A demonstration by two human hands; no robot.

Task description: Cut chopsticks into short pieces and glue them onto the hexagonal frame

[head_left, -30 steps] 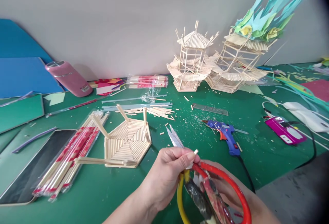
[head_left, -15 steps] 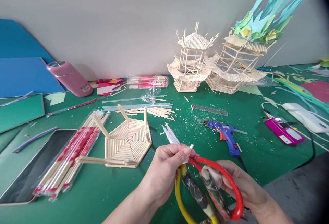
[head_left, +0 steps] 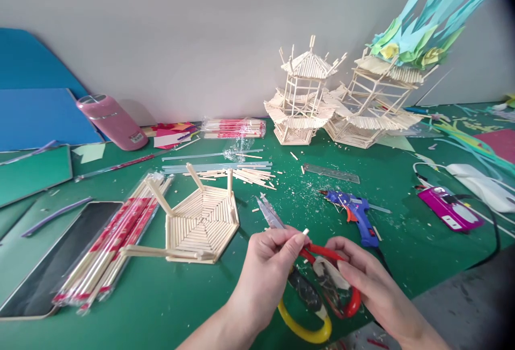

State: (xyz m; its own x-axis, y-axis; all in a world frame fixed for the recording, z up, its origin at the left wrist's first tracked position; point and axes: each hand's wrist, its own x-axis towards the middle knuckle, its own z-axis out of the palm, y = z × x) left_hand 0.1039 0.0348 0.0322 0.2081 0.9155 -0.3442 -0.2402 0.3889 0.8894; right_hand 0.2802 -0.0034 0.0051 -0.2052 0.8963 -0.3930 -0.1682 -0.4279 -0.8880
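Note:
My left hand is closed in a pinch on a short wooden stick, whose pale end pokes out past the thumb. Scissors with one yellow and one red handle lie under and beside that hand, their blades showing beyond its knuckles. Dark, worn tape wraps the insides of both handles. On the right, my right hand has thumb and fingers closed around the red handle. Left of the hands sits a hexagonal stick base with several upright posts, one long stick jutting out to the left.
Two stick pavilions stand at the back. A blue glue gun and a clear ruler lie to the right. Cut sticks, bagged sticks, a tablet-like dark panel and a pink bottle occupy the left side.
My right hand has come around onto the red handle, its fingers now over the loop. The scissors' handles have tipped away and look smaller. The left hand keeps its pinch.

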